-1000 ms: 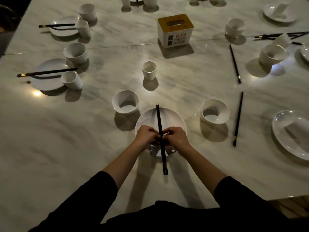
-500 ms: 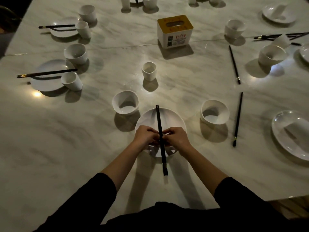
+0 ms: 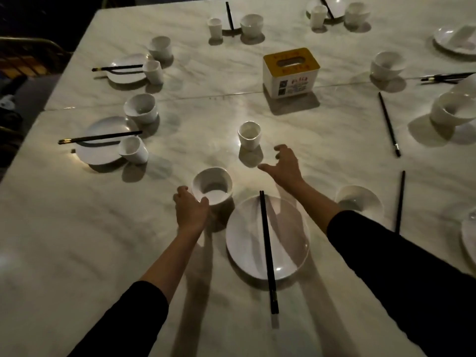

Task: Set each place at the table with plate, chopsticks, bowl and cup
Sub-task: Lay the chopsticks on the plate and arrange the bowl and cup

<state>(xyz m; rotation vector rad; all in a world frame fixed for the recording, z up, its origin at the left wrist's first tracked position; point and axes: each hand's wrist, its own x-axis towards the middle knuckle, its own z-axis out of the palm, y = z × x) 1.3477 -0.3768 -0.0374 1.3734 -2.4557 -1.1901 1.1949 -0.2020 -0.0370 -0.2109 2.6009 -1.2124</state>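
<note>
Small white round bowl (image 3: pixel 212 185), centre-left, just beside round white plate (image 3: pixel 247 228): left hand (image 3: pixel 192 211) curled round its near wall. White handleless cup (image 3: pixel 249 135), above centre: right hand (image 3: pixel 284 167) spread open, short of it. Recommended: draw both plateward, clear of black chopsticks (image 3: pixel 266 248).

Paired black chopsticks (image 3: pixel 266 243) lie across the white plate (image 3: pixel 244 240); the bowl (image 3: pixel 212 186) stands upper-left of it, the cup (image 3: pixel 249 135) beyond.

I am gripping the near side of the round white ceramic bowl (image 3: pixel 212 185) with my left hand (image 3: pixel 192 212) while my right hand (image 3: pixel 286 167) is hovering, fingers spread, near the small white ceramic cup (image 3: pixel 249 135), the pair of black chopsticks (image 3: pixel 268 251) lying across the round white plate (image 3: pixel 244 240) between my arms.
</note>
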